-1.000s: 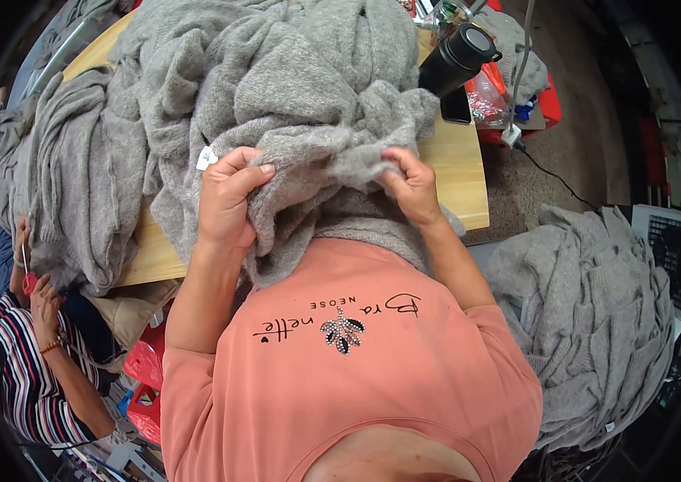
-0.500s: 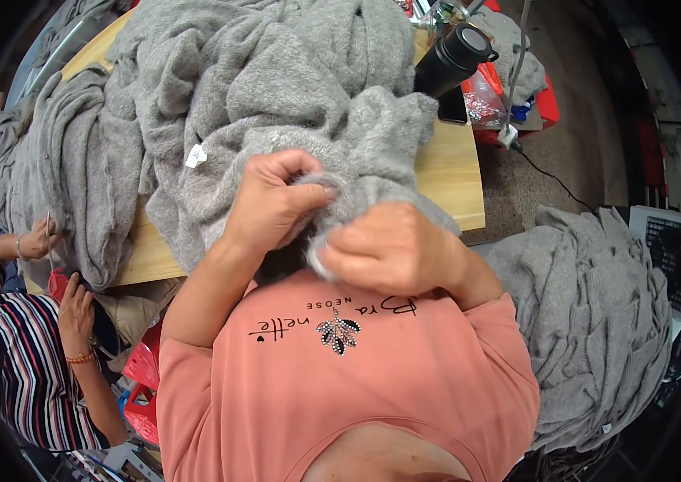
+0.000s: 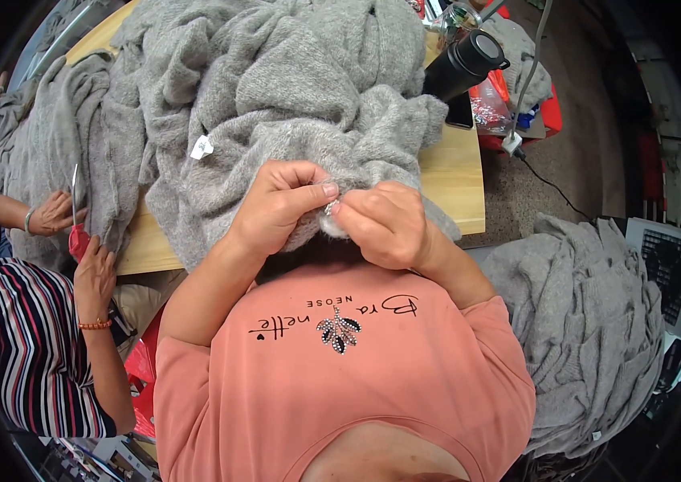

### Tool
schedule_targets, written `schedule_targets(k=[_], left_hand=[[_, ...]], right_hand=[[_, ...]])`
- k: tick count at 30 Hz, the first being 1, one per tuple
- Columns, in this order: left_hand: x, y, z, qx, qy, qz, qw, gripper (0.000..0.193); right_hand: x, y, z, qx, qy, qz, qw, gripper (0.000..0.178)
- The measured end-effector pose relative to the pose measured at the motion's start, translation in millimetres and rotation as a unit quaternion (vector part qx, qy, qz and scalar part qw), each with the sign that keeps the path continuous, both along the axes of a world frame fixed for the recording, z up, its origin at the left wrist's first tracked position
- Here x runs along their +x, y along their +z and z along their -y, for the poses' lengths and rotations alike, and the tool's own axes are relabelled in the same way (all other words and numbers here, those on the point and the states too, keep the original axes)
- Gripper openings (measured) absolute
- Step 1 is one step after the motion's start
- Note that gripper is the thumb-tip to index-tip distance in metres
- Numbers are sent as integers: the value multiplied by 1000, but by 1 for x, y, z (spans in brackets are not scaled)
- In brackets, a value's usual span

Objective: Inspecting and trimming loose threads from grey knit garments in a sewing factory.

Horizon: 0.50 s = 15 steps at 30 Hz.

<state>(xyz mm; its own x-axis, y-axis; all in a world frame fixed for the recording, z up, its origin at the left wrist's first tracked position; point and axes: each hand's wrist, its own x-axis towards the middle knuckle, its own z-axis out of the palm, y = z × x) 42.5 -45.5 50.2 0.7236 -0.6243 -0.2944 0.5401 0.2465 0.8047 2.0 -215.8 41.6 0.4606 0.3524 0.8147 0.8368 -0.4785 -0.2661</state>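
Note:
A heap of fuzzy grey knitwear (image 3: 300, 88) covers the table in front of me. My left hand (image 3: 286, 205) pinches a gathered edge of this knit between thumb and bent fingers. Close against it, my right hand (image 3: 386, 223) is closed on the same edge, fingertips nearly meeting the left thumb. Between the fingertips shows a small pale bit of the knit; whether a needle or thread is there cannot be made out. A white label (image 3: 201, 148) lies on the cloth left of my hands.
A black bottle (image 3: 466, 63) stands at the table's right, beside a dark phone (image 3: 460, 111). Another grey knit pile (image 3: 577, 337) sits at right. At left, a co-worker's hands (image 3: 93, 281) hold a red-handled metal tool (image 3: 78, 237) near more grey knitwear (image 3: 43, 161). A cable (image 3: 553, 181) hangs by the table.
My right hand has risen from below, where it was blurred, to meet my left at the knit edge. The co-worker's tool and hands have shifted right.

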Motion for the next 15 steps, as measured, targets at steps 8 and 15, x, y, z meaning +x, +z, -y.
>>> schedule_targets(k=[8, 15], left_hand=[[-2, 2, -6, 59, 35, 114, 991, 6], [-8, -9, -15, 166, 65, 202, 963, 8]], right_hand=[[10, -11, -2, 8, -19, -42, 999, 20], [13, -20, -7, 56, 16, -192, 980, 30]])
